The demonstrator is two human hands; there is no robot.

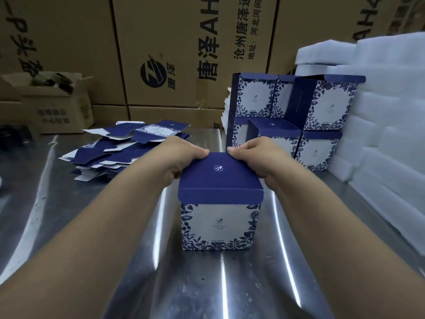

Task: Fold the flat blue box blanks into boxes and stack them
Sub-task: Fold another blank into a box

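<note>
A folded blue-and-white box (219, 203) stands upright on the steel table (69, 215) in the middle, its dark blue lid folded over the top. My left hand (181, 153) grips the lid's far left corner, fingers curled over the back edge. My right hand (255, 153) grips the far right corner the same way. A loose heap of flat blue blanks (128, 146) lies to the left behind my left arm. Several finished boxes (296, 120) are stacked in two layers at the back right.
White foam sheets (379, 123) are piled along the right side. Large brown cartons (161, 54) form a wall behind the table. A smaller open carton (59, 104) sits at the back left.
</note>
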